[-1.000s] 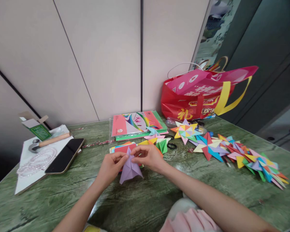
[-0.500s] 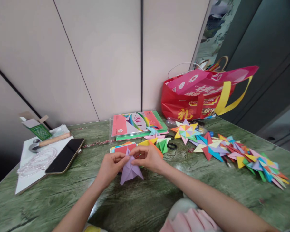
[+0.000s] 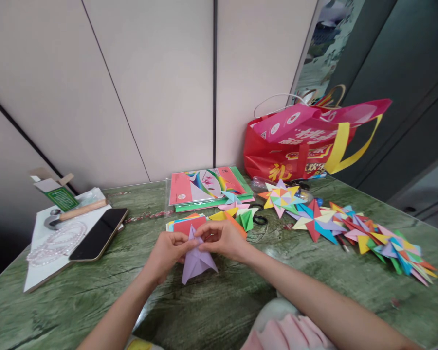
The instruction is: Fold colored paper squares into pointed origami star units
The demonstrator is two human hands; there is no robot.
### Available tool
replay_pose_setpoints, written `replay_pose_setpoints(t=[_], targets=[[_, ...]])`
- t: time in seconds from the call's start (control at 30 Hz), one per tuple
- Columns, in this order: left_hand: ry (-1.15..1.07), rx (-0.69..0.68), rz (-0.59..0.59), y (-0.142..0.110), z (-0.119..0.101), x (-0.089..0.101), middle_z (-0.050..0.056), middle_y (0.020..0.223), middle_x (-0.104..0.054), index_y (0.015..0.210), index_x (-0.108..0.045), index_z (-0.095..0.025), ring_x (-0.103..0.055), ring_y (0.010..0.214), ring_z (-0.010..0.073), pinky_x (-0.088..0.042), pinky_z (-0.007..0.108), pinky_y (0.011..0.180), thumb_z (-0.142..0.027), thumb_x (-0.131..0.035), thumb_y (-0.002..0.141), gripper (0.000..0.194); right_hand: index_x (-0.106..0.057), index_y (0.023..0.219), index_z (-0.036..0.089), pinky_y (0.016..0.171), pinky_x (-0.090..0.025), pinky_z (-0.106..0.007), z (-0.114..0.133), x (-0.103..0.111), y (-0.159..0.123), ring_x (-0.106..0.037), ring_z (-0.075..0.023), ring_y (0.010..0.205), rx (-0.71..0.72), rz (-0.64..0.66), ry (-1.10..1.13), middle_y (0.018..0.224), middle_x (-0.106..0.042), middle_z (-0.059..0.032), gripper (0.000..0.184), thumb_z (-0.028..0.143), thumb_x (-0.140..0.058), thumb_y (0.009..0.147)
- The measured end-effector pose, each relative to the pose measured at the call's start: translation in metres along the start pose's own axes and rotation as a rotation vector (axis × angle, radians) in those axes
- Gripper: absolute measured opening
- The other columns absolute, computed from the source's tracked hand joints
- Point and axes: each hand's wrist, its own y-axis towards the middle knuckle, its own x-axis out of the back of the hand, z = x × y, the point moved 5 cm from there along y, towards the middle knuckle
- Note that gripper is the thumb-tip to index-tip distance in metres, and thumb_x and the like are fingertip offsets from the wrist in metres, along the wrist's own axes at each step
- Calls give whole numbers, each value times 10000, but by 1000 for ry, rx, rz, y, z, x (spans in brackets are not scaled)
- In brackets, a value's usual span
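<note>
A folded lilac paper piece [image 3: 197, 260] with pointed flaps sits just above the green marble-look table [image 3: 211, 311], near its middle. My left hand [image 3: 167, 254] pinches its upper left part. My right hand [image 3: 222, 238] pinches its top from the right, fingers curled. Both hands touch near the paper's tip. Just behind them lies a small stack of coloured paper squares [image 3: 184, 224] with a red sheet on top.
A pack of origami paper [image 3: 208, 187] lies behind, with small folded pieces [image 3: 245, 218] and scissors [image 3: 258, 219] beside it. Several multicoloured paper stars [image 3: 316, 221] spread to the right. A red bag [image 3: 295, 146] stands at the back right. A phone [image 3: 98, 234], beads and a box rest at left.
The lilac paper and both hands have sunk slightly lower and nearer to me. The fingers have closed tighter together at the paper's top.
</note>
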Motion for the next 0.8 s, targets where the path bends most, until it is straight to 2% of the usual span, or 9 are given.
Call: replay_pose_setpoints(t=[0.43,0.8], targets=[[13,-27,3,2,4,0,-9,478,-566,587,-624,-113,-487,433,95,-365,199,444,-506,-676,554,398,-650,745,159,573,-459,-234,2,0,-1,-543,-106,605,3,-34,-61,707,-607,-5,249,250,-727,526],[49,-73,29,3,5,-1,-29,448,-506,569,-603,-112,-405,413,75,-299,190,425,-511,-650,588,402,-651,720,157,541,-457,-234,-2,1,0,-550,-110,571,-60,-73,-39,640,-612,2,280,241,-752,473]])
